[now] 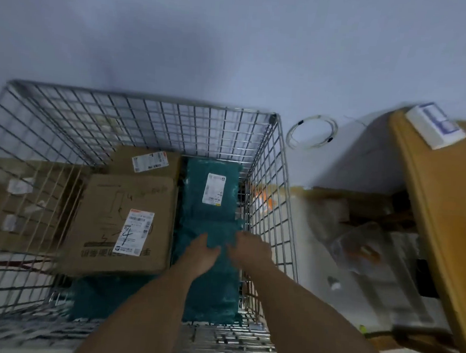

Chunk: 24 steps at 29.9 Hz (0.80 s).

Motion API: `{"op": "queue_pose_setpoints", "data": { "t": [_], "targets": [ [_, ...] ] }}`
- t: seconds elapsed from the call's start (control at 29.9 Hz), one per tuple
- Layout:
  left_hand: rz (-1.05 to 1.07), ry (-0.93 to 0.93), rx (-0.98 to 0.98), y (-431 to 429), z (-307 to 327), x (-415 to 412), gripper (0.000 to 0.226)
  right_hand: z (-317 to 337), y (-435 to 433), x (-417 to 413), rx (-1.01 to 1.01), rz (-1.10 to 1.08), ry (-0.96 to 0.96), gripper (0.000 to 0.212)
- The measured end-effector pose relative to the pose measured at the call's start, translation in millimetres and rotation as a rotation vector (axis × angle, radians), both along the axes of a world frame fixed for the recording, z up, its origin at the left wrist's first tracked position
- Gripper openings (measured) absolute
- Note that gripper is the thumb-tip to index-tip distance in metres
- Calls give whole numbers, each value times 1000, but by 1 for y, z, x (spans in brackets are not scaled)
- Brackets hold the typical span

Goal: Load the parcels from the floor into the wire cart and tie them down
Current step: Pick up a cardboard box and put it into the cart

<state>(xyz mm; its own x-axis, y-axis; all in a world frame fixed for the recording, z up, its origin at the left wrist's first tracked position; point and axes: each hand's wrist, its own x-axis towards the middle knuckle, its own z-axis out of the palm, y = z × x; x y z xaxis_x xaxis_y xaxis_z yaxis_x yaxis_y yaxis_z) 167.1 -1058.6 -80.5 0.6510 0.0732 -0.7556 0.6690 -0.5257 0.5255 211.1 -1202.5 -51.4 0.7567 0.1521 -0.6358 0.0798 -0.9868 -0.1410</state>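
Lengthwise, teal parcel (209, 224) points away in wire cart (138, 98) — left hand (204, 253), right hand (248, 250) atop, fingers' state unclear.

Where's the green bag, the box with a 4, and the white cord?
Green bag (194, 195), head view, left of its label.
Box (109, 195), head view, bare cardboard top.
Cord (330, 140), head view, dark clip on the loop.

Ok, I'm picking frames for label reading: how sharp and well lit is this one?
Head view: dim, bluish light; motion blur smears left hand, right hand and wire cart; the wide lens bows its rim; the label on the teal parcel is too soft to read.
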Motion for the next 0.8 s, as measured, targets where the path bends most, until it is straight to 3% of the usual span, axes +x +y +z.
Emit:
{"op": "queue_pose_setpoints", "data": {
  "t": [0.07,0.1,0.23,0.37,0.6,0.8],
  "targets": [
    [-127,-99,114,10,55,26,64,60,3,18,-11,63,-87,54],
    [-189,-160,207,15,93,38,70,92,5,28,-6,83,-130,56],
    [-345,-343,542,39,239,67,68,228,17,58,4,148,-262,65],
    [-372,-477,743,58,376,76,67,365,32,67,55,216,-456,65],
    [-254,-664,984,97,583,31,68,567,72,31,140,337,-719,66],
    [-41,-660,1109,172,700,-48,68,684,155,-21,230,509,-877,66]
  ]
}}
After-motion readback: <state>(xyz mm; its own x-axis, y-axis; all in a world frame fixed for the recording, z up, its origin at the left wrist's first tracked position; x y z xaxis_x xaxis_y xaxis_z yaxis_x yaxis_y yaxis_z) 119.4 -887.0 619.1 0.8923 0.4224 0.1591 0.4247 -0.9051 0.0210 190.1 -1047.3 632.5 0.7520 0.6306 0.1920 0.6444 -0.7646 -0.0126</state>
